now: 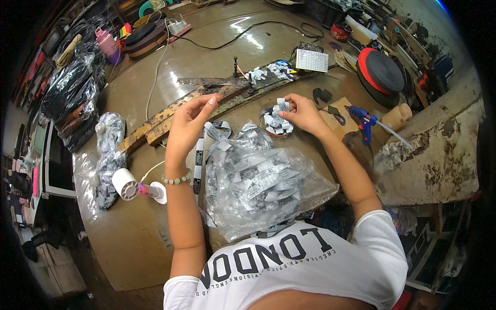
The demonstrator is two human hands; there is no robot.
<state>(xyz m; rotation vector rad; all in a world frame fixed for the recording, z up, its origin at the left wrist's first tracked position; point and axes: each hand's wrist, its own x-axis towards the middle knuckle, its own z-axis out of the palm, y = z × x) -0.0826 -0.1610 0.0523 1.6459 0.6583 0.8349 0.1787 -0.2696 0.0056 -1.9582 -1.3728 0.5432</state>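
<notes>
My left hand [192,116] is raised over the wooden bar, its thumb and fingertips pinched together. Anything between those fingertips is too small to make out. At a small round container [279,135], my right hand [306,113] closes its thumb and fingers on a pale grey label at the edge of a heap. Small folded labels [273,121] fill that container. Between my forearms lies a clear plastic bag [248,206] stuffed with printed grey label strips. A black-and-white label ribbon [198,165] runs down beside my left wrist.
A worn wooden bar [170,121] with an upright metal bolt crosses the table. A small white fan [135,187] stands left, near a bagged bundle [109,134]. At right are a blue glue gun [367,124] and black-and-red webbing rolls [380,72]. A black cable [243,35] crosses the back.
</notes>
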